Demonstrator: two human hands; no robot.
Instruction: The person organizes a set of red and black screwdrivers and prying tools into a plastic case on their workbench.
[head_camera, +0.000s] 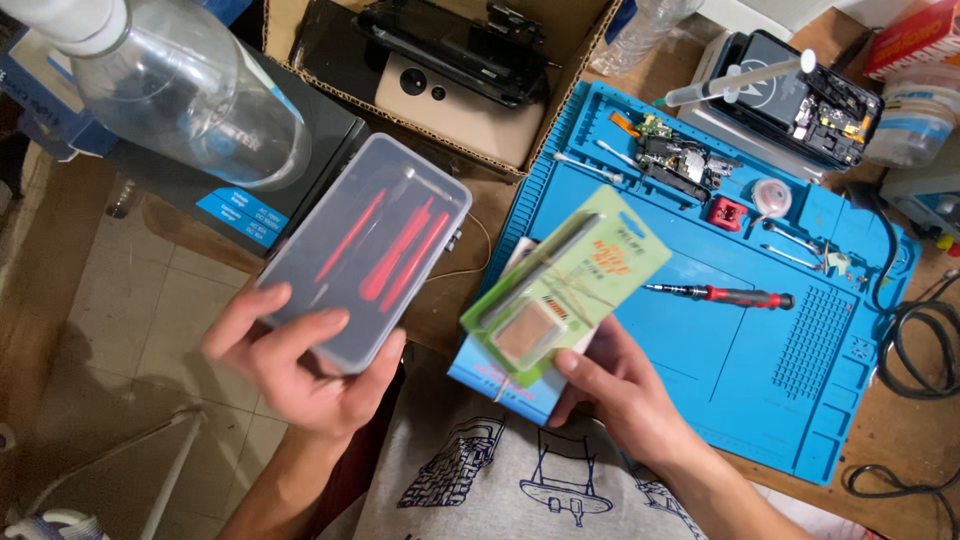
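Note:
My left hand grips the near end of a clear plastic case with red pry tools inside, held tilted over the desk's left edge. My right hand holds a small stack of flat packages: a green blister pack with a dark tool and a tan square pad on top, and a blue-edged pack beneath. The stack hangs over the near left corner of a blue repair mat.
On the mat lie a red-handled screwdriver, tweezers, a phone circuit board and a tape roll. An opened phone with a syringe sits at back right. A cardboard box, plastic bottle and black cables surround.

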